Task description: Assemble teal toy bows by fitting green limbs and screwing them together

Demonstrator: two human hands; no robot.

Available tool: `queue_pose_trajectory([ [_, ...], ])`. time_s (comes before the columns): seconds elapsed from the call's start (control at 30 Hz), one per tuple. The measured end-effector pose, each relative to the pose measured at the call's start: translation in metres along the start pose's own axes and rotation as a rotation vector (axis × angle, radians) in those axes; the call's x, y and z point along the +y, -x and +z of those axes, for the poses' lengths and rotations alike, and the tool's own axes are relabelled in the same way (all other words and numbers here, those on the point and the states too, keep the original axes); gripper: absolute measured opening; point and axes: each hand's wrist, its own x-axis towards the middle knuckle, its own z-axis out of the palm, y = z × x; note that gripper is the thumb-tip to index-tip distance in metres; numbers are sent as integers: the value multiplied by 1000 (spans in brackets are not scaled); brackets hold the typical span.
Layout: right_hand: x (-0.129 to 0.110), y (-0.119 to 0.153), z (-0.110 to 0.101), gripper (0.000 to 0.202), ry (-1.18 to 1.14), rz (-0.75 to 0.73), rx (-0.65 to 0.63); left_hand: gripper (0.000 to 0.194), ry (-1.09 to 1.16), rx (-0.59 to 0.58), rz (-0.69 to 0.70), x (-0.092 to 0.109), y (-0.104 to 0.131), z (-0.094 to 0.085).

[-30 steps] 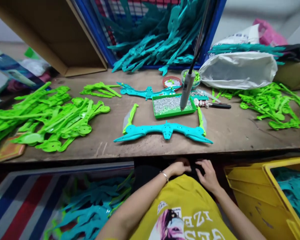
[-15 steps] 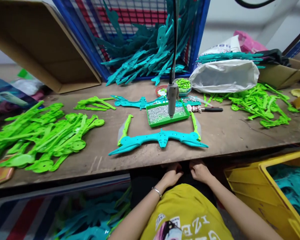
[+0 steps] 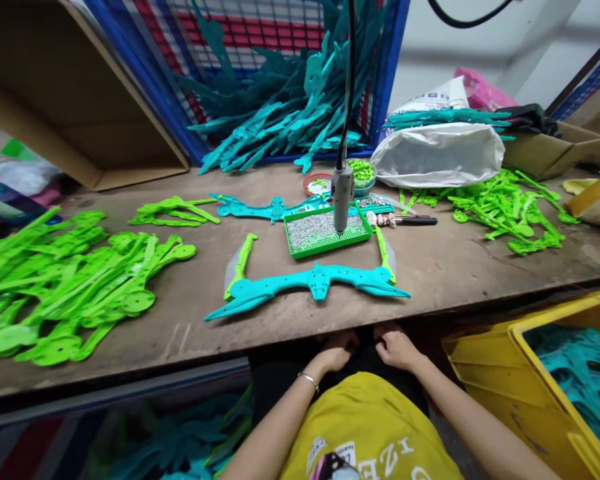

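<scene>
Both hands rest low over my lap at the table's front edge. My left hand (image 3: 338,351), with a silver bangle on its wrist, has curled fingers partly lost in shadow under the edge. My right hand (image 3: 396,347) is also closed, its fingers bent inward; whether either hand holds anything is hidden. In front of them on the table lies a turquoise plastic bow-shaped piece (image 3: 300,283), with a lime-green arm (image 3: 240,267) at its left end and another green arm (image 3: 384,255) at its right. Neither hand touches it.
An electric screwdriver (image 3: 341,200) hangs over a green tray of small metal screws (image 3: 300,252). Lime-green parts (image 3: 105,287) are heaped left, more green parts (image 3: 520,213) right. A blue crate (image 3: 395,73) of turquoise parts stands behind. A yellow crate (image 3: 485,360) is right of my lap.
The view has shifted slightly, so the table items appear a little further left. My left hand has slid slightly further under the table edge; the turquoise piece stays in place.
</scene>
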Motion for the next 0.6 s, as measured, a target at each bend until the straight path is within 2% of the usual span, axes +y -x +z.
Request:
queue_pose_trajectory([
  [0.07, -5, 10, -5, 17, -3, -21, -49, 9, -32, -125, 25, 6, 9, 2],
  [0.13, -10, 20, -8, 15, -5, -19, -70, 13, -75, -176, 46, 13, 18, 5],
  [0.23, -20, 28, -10, 18, -2, 34, -28, 22, -170, -114, 62, 19, 32, 5],
  [0.3, -27, 27, -10, 22, -6, 39, 2, 31, -251, -42, 48, 12, 45, -1],
  [0.37, -34, 24, -8, 28, -25, 6, 3, 39, -337, 39, 31, -5, 60, -11],
  [0.47, -44, 18, -1, 34, -83, -64, -44, 38, -506, 265, 113, -44, 85, -31],
  [0.53, -48, 15, 5, 34, -127, -95, -77, 34, -508, 364, 175, -69, 104, -41],
  [0.6, -51, 11, 9, 33, -164, -109, -94, 33, -462, 528, 183, -89, 120, -45],
])
